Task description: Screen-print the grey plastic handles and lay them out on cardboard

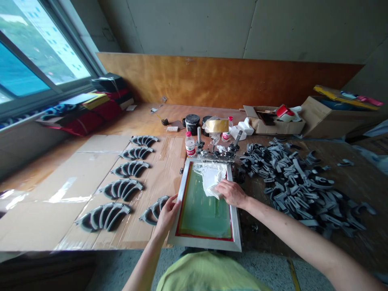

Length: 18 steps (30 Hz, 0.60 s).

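White sheet point(210, 180) in right hand point(233, 193); left hand point(167, 214) on silver frame point(237, 232).

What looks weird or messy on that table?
The heap of gray pieces on the right looks messy: they lie every which way, and one stray piece sits apart. The curved gray pieces on the left form neat fans. White stuff looks smeared over the far end of the green screen, by the right hand. Nothing looks broken.

Daylight from left window point(39, 48); glare on cardboard point(81, 169).
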Motion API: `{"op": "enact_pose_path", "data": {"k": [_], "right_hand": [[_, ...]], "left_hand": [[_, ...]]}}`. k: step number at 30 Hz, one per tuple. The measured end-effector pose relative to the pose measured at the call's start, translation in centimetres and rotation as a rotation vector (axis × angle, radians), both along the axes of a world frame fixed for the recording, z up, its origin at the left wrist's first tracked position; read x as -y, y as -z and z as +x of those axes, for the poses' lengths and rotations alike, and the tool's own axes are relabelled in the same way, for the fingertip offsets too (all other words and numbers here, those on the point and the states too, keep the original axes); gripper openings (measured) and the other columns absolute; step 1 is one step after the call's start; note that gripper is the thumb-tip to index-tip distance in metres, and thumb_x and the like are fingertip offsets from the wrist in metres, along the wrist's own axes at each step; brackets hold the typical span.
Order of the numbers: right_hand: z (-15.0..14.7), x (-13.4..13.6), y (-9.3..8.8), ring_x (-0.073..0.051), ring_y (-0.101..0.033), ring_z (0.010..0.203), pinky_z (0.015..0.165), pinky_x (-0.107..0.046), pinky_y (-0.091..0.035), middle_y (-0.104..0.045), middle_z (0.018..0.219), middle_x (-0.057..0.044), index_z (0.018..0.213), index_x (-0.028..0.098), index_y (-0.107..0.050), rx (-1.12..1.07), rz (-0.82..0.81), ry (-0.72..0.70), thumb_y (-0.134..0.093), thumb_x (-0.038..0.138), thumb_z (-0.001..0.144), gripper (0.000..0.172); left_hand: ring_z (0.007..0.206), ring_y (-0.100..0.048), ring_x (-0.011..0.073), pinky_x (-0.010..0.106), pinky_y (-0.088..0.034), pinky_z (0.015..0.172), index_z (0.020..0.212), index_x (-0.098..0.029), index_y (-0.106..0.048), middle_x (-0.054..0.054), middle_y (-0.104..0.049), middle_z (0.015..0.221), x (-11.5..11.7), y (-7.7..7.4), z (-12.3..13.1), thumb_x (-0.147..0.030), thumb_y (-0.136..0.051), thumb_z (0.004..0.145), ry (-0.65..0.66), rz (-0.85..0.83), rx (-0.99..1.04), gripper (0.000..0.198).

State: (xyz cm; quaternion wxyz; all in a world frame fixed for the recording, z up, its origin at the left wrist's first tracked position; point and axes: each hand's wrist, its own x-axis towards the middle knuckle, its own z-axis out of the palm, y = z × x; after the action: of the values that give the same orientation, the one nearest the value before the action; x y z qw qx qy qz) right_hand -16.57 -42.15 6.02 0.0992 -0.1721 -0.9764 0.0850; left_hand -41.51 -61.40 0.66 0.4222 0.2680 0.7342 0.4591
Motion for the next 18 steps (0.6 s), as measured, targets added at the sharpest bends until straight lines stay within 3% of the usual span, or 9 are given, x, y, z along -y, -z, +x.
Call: {"op": "enact_pose_path", "data": {"k": [3,5,9,12,15,18], "right_hand": [[-1.0,-2.2,-1.5,-0.018,-0.06,0.09,0.077,-0.027,-0.048,-0.068,0.096,-0.002,0.113,0.025,-0.067,-0.049,-0.074,0.098,-0.063,0.014,0.086,0.029],[-2.7,-4.4,-2.8,-0.017,-0.062,0.088,0.077,-0.026,-0.048,-0.067,0.1,-0.001,0.127,0.031,-0.06,-0.053,-0.098,0.221,-0.07,0.021,0.084,0.046],[-4.9,-8.5,-5.1,-0.019,-0.064,0.084,0.073,-0.027,-0.048,-0.065,0.105,-0.004,0.143,0.034,-0.047,-0.016,-0.062,0.427,-0.076,0.026,0.079,0.071],[-2.9,-10.6,-5.8,-0.023,-0.063,0.091,0.075,-0.031,-0.049,-0.063,0.113,-0.008,0.144,0.028,-0.045,-0.182,0.041,0.56,-0.068,0.033,0.085,0.063],[0.9,-11.1,-4.5,-0.023,-0.062,0.093,0.077,-0.033,-0.048,-0.067,0.105,-0.008,0.13,0.022,-0.056,-0.343,0.031,0.745,-0.053,0.033,0.094,0.038],[3.4,-8.9,-0.9,-0.023,-0.063,0.084,0.074,-0.032,-0.047,-0.069,0.088,-0.007,0.112,0.018,-0.061,-0.307,-0.087,0.827,-0.048,0.032,0.095,0.026]], "left_hand": [[0.069,-0.065,0.0204,0.029,-0.05,0.062,0.128,-0.017,-0.059,0.001,-0.068,0.075,0.0,-0.3,-0.1,-0.067,-0.06,0.076,0.003,-0.007,-0.008,0.072],[0.069,-0.066,0.0202,0.029,-0.05,0.061,0.132,-0.019,-0.056,0.001,-0.068,0.076,0.1,-1.4,-0.2,-0.066,-0.061,0.075,0.02,-0.012,0.013,0.074],[0.075,-0.068,0.0222,0.03,-0.052,0.064,0.137,-0.023,-0.053,0.002,-0.071,0.082,-0.3,-6.1,-0.8,-0.065,-0.066,0.073,0.026,0.031,0.09,0.078],[0.083,-0.067,0.0252,0.032,-0.053,0.069,0.111,-0.02,-0.071,0.004,-0.073,0.089,-1.8,-10.2,-1.4,-0.067,-0.064,0.073,0.02,0.106,0.045,0.062],[0.088,-0.065,0.025,0.034,-0.053,0.074,0.092,-0.017,-0.073,0.007,-0.072,0.095,-4.6,-13.2,-1.7,-0.067,-0.059,0.077,-0.041,0.346,0.019,0.054],[0.084,-0.065,0.0217,0.032,-0.053,0.07,0.091,-0.017,-0.069,0.008,-0.071,0.092,-7.8,-15.5,-1.8,-0.06,-0.057,0.082,-0.052,0.539,0.066,0.045]]}}
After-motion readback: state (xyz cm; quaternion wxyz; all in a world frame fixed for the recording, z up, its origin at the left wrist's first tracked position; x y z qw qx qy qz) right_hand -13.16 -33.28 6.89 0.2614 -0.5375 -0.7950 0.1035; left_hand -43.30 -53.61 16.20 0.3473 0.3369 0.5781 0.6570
